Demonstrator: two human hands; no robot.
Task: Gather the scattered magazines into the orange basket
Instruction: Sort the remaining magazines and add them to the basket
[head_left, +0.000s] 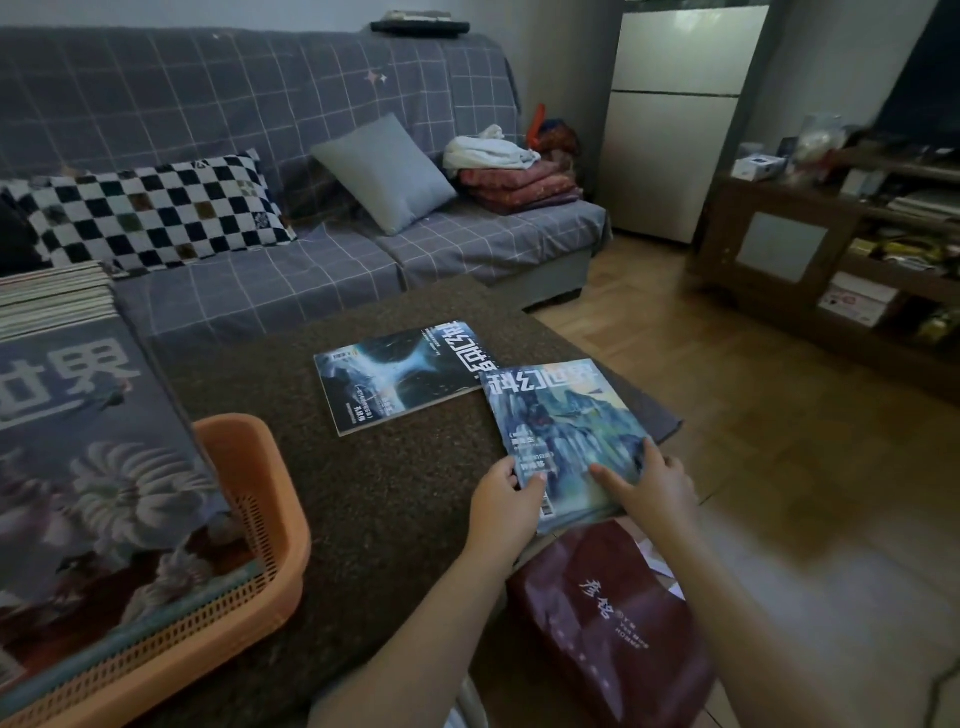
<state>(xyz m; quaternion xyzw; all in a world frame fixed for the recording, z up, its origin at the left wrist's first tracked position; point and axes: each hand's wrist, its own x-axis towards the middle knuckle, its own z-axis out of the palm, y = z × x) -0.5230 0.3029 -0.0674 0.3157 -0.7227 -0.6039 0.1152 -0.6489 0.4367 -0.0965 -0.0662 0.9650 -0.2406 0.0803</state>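
Left hand and right hand both pinch the near magazine's lower edge, at the table's right corner. Second magazine lies flat, its corner tucked under the held one. Orange basket at left edge.

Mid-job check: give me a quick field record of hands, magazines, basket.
left hand: grips near magazine's lower left corner
right hand: fingers on the same cover, thumb at its right edge
near magazine: overlaps far magazine's corner
far magazine: flat on brown table, untouched
orange basket: left, holds a large magazine
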